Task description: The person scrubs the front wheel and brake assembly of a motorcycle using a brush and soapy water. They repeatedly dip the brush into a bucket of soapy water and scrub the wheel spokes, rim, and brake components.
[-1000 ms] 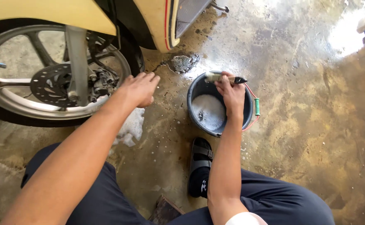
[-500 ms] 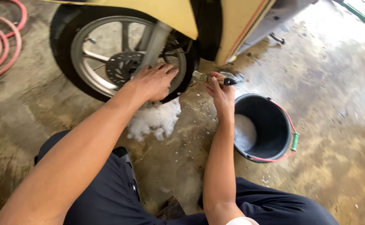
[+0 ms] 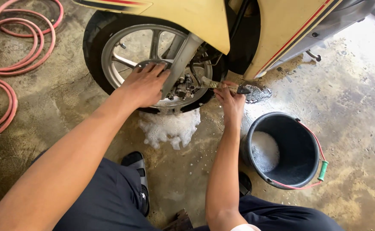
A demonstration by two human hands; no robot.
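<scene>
Beside the front of a cream-yellow motorbike, the left hand point(image 3: 144, 85) lies flat and open on the silver spoked alloy wheel point(image 3: 151, 64), fingers spread over the disc near the fork leg. The right hand point(image 3: 230, 100) is closed around the handle of a small paintbrush with a metal ferrule point(image 3: 219, 85), its bristle end pointing at the grimy brake caliper and hub point(image 3: 185, 87) just beside the fork. A patch of white soap foam point(image 3: 170, 128) sits on the wet concrete floor point(image 3: 350, 98) directly under the wheel, and more suds cling low on the rim, so by the look of it the lower part has been soaped. The caliper looks dark and dirty, and the upper spokes and black tyre show no lather, so much of the scrubbing and all of the rinsing seems left. A black plastic bucket with a red wire handle point(image 3: 286, 149) stands near the right forearm, foam inside. A coiled pink hose point(image 3: 12, 51) lies well apart to the left. Black sandals show below.
</scene>
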